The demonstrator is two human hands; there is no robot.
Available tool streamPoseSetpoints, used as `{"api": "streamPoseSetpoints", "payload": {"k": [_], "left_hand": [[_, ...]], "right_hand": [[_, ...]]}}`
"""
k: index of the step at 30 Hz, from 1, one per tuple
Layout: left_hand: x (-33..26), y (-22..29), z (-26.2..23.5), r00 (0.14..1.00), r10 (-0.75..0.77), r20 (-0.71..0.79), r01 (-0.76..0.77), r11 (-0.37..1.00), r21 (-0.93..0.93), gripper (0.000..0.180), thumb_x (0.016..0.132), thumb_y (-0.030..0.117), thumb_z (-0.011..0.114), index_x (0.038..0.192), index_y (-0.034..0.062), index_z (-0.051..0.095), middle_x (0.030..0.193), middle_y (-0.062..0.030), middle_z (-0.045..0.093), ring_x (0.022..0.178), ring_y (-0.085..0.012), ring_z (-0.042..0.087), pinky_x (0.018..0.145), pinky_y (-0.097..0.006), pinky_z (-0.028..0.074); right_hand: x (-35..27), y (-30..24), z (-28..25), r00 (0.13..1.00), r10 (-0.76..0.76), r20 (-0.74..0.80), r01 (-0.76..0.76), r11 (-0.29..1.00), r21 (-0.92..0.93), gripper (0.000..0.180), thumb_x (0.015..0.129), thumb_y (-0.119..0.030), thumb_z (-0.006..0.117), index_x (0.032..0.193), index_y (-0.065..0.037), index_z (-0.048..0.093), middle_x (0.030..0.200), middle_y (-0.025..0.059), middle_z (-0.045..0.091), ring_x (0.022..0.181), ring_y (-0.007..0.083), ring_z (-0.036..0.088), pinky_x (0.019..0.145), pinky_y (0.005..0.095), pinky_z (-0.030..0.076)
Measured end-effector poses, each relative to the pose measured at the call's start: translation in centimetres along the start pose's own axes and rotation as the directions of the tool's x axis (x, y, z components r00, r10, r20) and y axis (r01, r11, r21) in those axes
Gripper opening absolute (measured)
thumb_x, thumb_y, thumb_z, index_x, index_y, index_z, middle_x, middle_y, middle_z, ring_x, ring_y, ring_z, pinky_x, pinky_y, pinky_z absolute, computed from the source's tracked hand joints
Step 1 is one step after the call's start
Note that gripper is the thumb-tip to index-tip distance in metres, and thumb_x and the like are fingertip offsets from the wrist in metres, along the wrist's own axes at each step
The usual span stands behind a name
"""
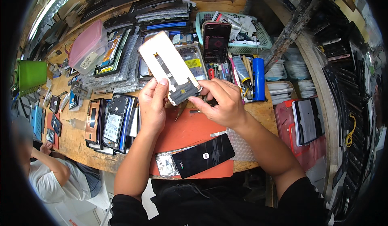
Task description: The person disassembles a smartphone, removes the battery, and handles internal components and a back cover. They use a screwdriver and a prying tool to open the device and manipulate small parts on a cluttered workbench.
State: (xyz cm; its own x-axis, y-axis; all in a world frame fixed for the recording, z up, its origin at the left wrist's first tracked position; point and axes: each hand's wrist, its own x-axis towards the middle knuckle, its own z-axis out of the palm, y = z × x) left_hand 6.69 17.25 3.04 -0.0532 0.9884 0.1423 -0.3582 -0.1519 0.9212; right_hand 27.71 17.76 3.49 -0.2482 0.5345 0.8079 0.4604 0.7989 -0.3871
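Observation:
Above the bench, both hands hold a phone screen panel (161, 58) whose pale back faces up, with dark ribbon cable at its lower end. My left hand (153, 104) is closed on its left side, thumb laid on the back. With thumb and fingers, my right hand (222, 100) pinches the lower right corner. Below, on an orange-red mat (178, 131), a black phone screen (204, 155) lies face up with a small logo lit. It partly covers an opened phone body (166, 164) with bare metal and parts showing.
Stacked phone parts (115, 123) lie left of the mat. A phone (216, 42) stands upright before a green basket (252, 44). Tools and a blue cylinder (259, 79) stand at the right. A pink-lidded tub (88, 46) sits back left. Another person (56, 177) sits at the left.

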Motion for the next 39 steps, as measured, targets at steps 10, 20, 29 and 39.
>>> {"api": "streamPoseSetpoints", "payload": {"k": [10, 20, 29, 39], "left_hand": [[0.1, 0.6, 0.0, 0.995, -0.052, 0.087, 0.052, 0.999, 0.002, 0.031, 0.114, 0.028, 0.059, 0.117, -0.0005, 0.069, 0.09, -0.0088, 0.078, 0.068, -0.0147, 0.072, 0.061, -0.026, 0.057], [0.1, 0.4, 0.1, 0.993, -0.069, 0.091, 0.067, 0.997, 0.027, 0.034, 0.115, 0.03, 0.057, 0.117, -0.0012, 0.07, 0.091, -0.0092, 0.078, 0.071, -0.0144, 0.073, 0.062, -0.025, 0.055], [0.3, 0.7, 0.2, 0.997, -0.068, 0.033, 0.066, 0.997, 0.041, 0.029, 0.114, 0.028, 0.059, 0.114, 0.0006, 0.069, 0.087, -0.0063, 0.076, 0.067, -0.0143, 0.07, 0.058, -0.026, 0.052], [0.1, 0.6, 0.5, 0.996, -0.084, 0.041, 0.082, 0.995, 0.048, 0.029, 0.114, 0.029, 0.06, 0.111, 0.0015, 0.07, 0.088, -0.0058, 0.076, 0.064, -0.0105, 0.066, 0.067, -0.029, 0.061]], "right_hand": [[-0.1, 0.2, -0.1, 0.999, 0.038, -0.014, -0.038, 0.998, -0.048, 0.042, 0.08, -0.012, 0.095, 0.113, 0.0, 0.072, 0.079, 0.006, 0.069, 0.057, 0.0152, 0.064, 0.052, 0.0297, 0.05], [0.1, 0.2, -0.3, 1.0, -0.006, -0.015, 0.005, 0.998, -0.07, 0.045, 0.078, -0.014, 0.096, 0.112, 0.002, 0.071, 0.081, 0.0073, 0.07, 0.057, 0.0169, 0.064, 0.052, 0.0317, 0.05], [0.3, 0.4, -0.5, 0.998, -0.045, 0.032, 0.049, 0.989, -0.14, 0.029, 0.087, -0.009, 0.085, 0.11, 0.001, 0.071, 0.092, 0.014, 0.074, 0.073, 0.0324, 0.073, 0.063, 0.041, 0.056], [0.0, 0.9, -0.3, 0.999, -0.033, 0.008, 0.033, 0.995, -0.098, 0.021, 0.089, 0.0, 0.079, 0.108, -0.001, 0.071, 0.086, 0.0146, 0.071, 0.069, 0.034, 0.071, 0.061, 0.042, 0.056]]}}
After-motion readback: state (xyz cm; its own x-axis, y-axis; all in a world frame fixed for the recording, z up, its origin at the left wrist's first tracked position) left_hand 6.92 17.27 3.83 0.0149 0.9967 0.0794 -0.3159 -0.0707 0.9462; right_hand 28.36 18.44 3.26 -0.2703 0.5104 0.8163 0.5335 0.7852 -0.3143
